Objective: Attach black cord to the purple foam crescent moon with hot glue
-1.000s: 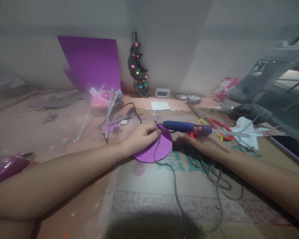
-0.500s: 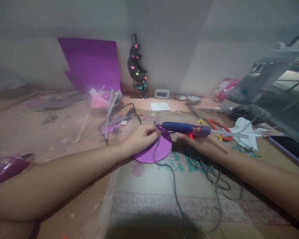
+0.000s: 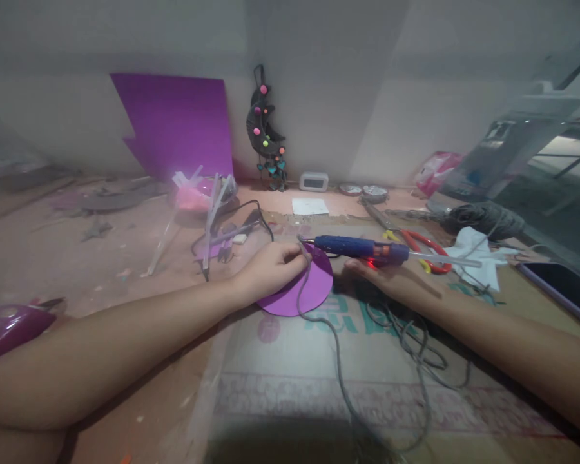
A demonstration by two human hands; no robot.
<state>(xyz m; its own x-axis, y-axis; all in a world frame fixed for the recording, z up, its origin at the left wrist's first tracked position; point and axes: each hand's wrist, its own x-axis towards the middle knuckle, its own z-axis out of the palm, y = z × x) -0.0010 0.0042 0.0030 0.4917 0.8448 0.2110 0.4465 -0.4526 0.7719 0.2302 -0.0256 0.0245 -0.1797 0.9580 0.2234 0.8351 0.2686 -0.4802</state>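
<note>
My left hand rests on a purple rounded cutout, its thumb and fingers pinched on a grey cord near the cutout's far edge. My right hand is wrapped around a blue hot glue gun with a red light glowing. The gun's nozzle points left and meets the cord and cutout edge just beyond my left fingertips. From its rear a clear glue stick sticks out. The cord trails toward me and lies in loops below my right wrist.
Red-handled scissors, a white tissue, a grey yarn bundle and a phone lie to the right. Glue sticks are at the left. A decorated moon ornament and a purple sheet stand against the wall.
</note>
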